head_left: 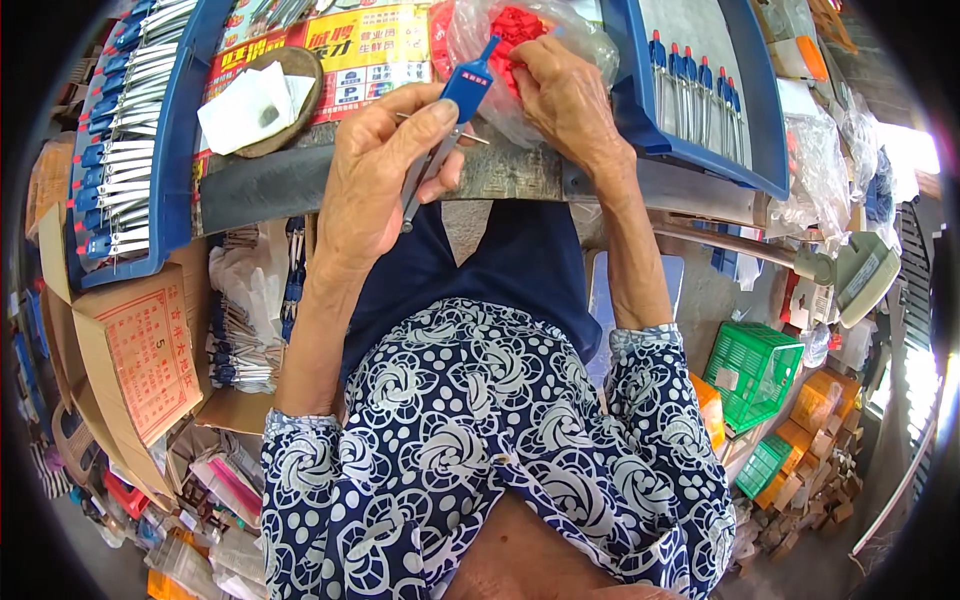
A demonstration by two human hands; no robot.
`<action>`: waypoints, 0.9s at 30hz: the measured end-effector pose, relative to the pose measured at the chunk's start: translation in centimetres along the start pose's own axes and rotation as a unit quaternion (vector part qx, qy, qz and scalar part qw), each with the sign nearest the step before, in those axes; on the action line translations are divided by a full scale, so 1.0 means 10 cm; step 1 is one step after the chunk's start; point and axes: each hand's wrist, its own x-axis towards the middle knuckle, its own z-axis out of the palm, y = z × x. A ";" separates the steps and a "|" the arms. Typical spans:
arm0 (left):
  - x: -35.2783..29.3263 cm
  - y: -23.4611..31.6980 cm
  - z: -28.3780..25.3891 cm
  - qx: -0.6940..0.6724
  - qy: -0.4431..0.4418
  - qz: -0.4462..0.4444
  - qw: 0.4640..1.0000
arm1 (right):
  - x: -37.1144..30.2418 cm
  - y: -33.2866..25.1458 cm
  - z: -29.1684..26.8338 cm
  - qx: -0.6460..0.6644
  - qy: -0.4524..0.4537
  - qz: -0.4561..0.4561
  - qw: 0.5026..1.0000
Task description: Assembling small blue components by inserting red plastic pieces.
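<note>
My left hand [365, 175] is closed around a slim tool [466, 85] with a flat blue head, a small blue stub on top and a grey metal leg. It resembles a drawing compass; a thin metal rod crosses behind my fingers. The thumb presses on the lower part of the blue head. My right hand [570, 100] reaches over an open clear plastic bag [590, 40] of small red pieces [515, 25], its fingers curled down at them. What its fingertips grip, if anything, is hidden.
On the left, a blue tray [165, 190] holds rows of blue-headed metal tools. Another blue tray [765, 150] on the right has several with red tips. A round wooden block [310, 85] with white paper lies on the table. Below stand a cardboard box [140, 350] and a green crate [755, 370].
</note>
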 end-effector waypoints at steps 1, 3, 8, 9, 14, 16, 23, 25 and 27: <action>0.00 0.00 0.01 0.001 0.000 -0.001 1.000 | 0.00 0.00 0.00 0.013 -0.004 -0.007 1.000; -0.01 -0.01 0.02 0.006 0.000 -0.001 1.000 | 0.00 0.01 0.02 0.026 0.001 -0.010 1.000; -0.04 -0.02 0.03 0.003 0.011 -0.008 1.000 | 0.00 -0.01 0.05 0.047 0.028 -0.004 0.999; -0.05 -0.02 0.03 0.014 0.006 -0.011 1.000 | 0.00 -0.03 0.05 0.066 0.054 -0.001 0.996; -0.05 -0.04 0.06 0.003 0.005 -0.007 1.000 | -0.04 -0.12 -0.06 0.177 0.086 0.053 0.979; -0.04 -0.06 0.08 0.000 0.000 -0.010 1.000 | -0.08 -0.15 -0.13 0.397 0.054 0.154 0.903; -0.04 -0.13 0.13 -0.026 -0.016 -0.014 0.999 | -0.09 -0.11 -0.18 0.741 0.090 0.172 0.643; -0.04 -0.14 0.14 -0.024 -0.016 -0.010 1.000 | -0.12 -0.12 -0.20 0.755 0.068 0.201 0.621; -0.04 -0.15 0.14 -0.032 -0.018 -0.015 0.999 | -0.14 -0.13 -0.22 0.755 0.061 0.211 0.618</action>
